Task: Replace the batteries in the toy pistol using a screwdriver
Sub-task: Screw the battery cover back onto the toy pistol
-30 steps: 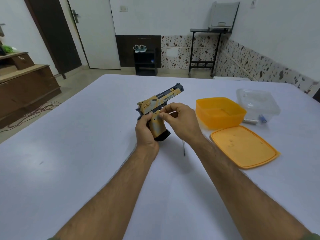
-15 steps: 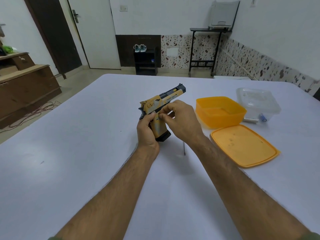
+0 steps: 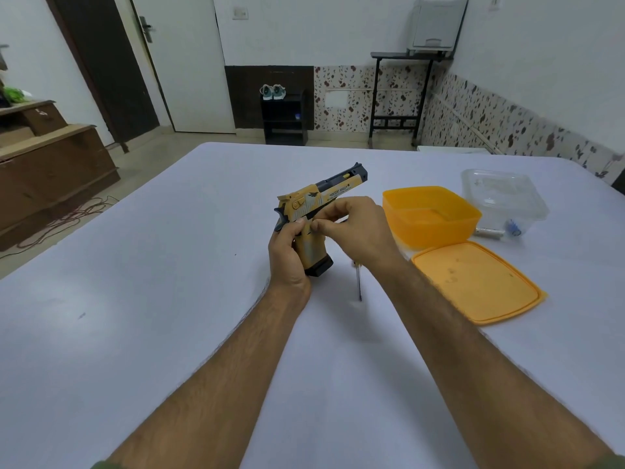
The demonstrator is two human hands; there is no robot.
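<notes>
A yellow and dark grey toy pistol (image 3: 318, 204) is held above the middle of the white table (image 3: 169, 299), barrel pointing away to the right. My left hand (image 3: 287, 255) grips its handle from the left. My right hand (image 3: 355, 231) has thumb and fingers pinched at the pistol's side, just above the handle; what they pinch is hidden. A thin screwdriver (image 3: 359, 282) lies on the table under my right wrist, mostly covered. A battery (image 3: 488, 232) lies by the clear box.
An open orange box (image 3: 429, 214) stands to the right of the pistol, its orange lid (image 3: 480, 282) flat in front of it. A clear plastic box (image 3: 504, 198) sits behind them at the right. Beyond the table are a dark shelf, a stand and a wooden cabinet.
Both hands have raised the pistol slightly and tipped it a little more upright. The right fingers stay pinched at the same spot on its side.
</notes>
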